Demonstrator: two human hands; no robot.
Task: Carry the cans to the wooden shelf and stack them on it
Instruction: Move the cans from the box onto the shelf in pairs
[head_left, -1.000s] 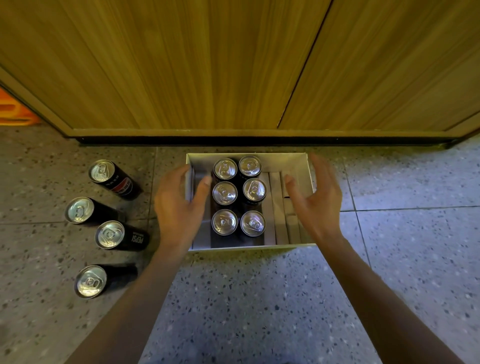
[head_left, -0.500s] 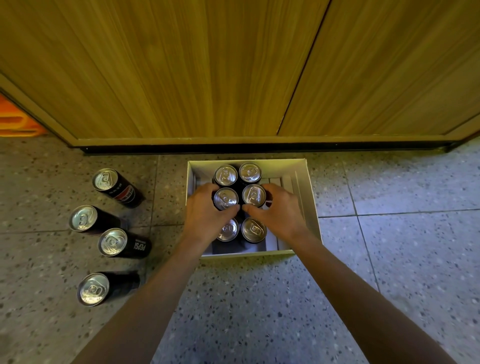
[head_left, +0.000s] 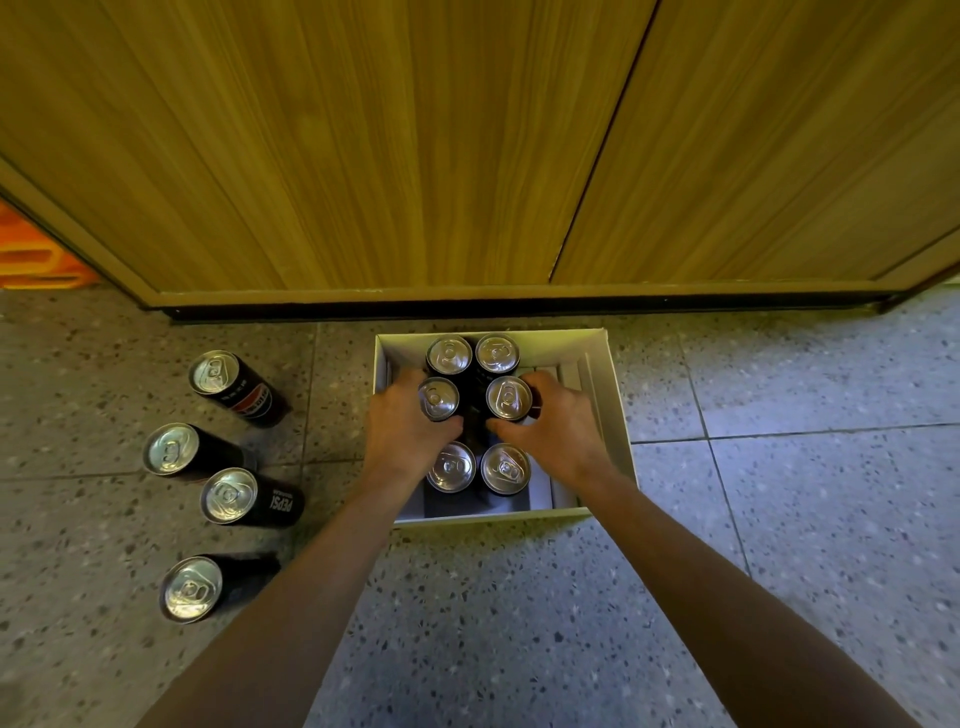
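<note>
A white cardboard box (head_left: 605, 395) sits on the floor with several black cans upright inside, silver tops showing. My left hand (head_left: 402, 426) wraps around the middle-left can (head_left: 438, 397). My right hand (head_left: 558, 426) wraps around the middle-right can (head_left: 509, 396). Two cans (head_left: 449, 355) stand behind the held pair, against the box's far wall, and two more (head_left: 505, 468) stand in front. Several other black cans (head_left: 227, 494) stand loose on the floor to the left of the box.
Wooden cabinet doors (head_left: 415, 145) rise just behind the box, with a dark gap along their base. An orange object (head_left: 31, 257) shows at the far left edge. Speckled terrazzo floor (head_left: 779, 519) spreads to the right and towards me.
Both hands were spread open above the box sides, then dropped in and closed around the two middle cans. The middle-left can now sits slightly apart from its neighbour.
</note>
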